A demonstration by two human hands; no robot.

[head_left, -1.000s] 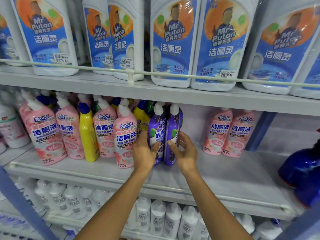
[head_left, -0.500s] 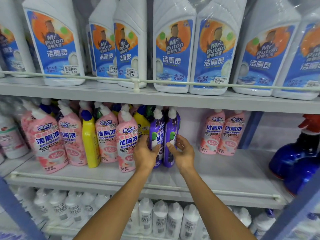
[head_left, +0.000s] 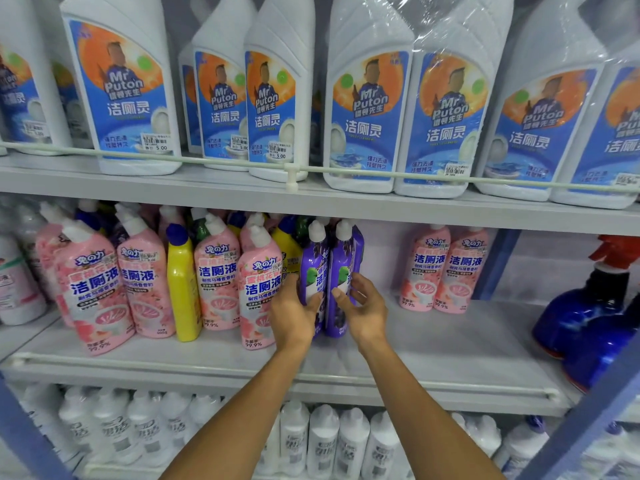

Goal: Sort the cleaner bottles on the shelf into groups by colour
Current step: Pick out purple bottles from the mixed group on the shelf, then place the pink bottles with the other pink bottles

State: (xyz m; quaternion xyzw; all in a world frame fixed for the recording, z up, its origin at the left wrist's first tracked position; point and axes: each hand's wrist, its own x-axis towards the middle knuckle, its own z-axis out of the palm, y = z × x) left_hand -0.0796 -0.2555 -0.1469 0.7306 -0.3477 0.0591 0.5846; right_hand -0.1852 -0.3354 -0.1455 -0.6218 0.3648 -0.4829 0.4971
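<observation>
Left hand (head_left: 294, 311): wraps the left purple bottle (head_left: 313, 268), thumb across its label.
Right hand (head_left: 365, 311): thumb on the front of the right purple bottle (head_left: 341, 261), fingers curled round its side.
Where: both purples stand upright and touching on the middle shelf (head_left: 433, 344), with the pink pair (head_left: 445, 268) well apart to the right.
Step, we judge: squaring up the purple group.
Doing it well: we'd grip low, slide with bases flat and labels forward, and mind the pink bottle (head_left: 258, 289) just beside our left hand.

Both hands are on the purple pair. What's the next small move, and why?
Probably slide both purple bottles right onto the bare shelf: the left hand and right hand each hold one, and a pink bottle crowds their left side.
</observation>
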